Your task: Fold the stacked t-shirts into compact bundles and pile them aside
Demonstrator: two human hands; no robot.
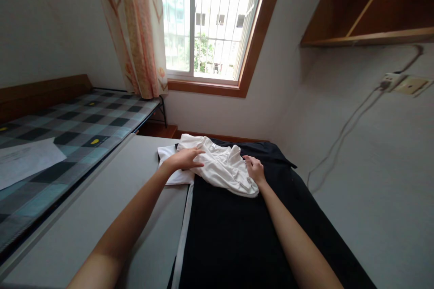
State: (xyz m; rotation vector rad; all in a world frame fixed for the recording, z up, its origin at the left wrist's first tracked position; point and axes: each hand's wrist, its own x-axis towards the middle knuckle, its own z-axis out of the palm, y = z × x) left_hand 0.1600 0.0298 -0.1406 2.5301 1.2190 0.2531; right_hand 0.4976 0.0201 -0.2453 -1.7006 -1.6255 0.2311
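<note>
A crumpled white shirt (220, 165) lies on a black cloth (233, 226) in front of me. My left hand (186, 159) rests at the shirt's left side, its fingers apart and stretched over the fabric. At the right edge of the shirt is my right hand (254, 168), its fingers curled against the fabric; whether they pinch it is hard to make out. Beneath my left hand, a flat white folded piece of fabric (169, 177) sticks out onto the grey board (111, 189).
A bed with a checked cover (111, 113) stands on the left with a paper sheet (30, 160) on it. Behind are a curtain (142, 31) and a barred window (217, 22). A wooden shelf (373, 38) and a wall socket with cord (389, 81) are at the right.
</note>
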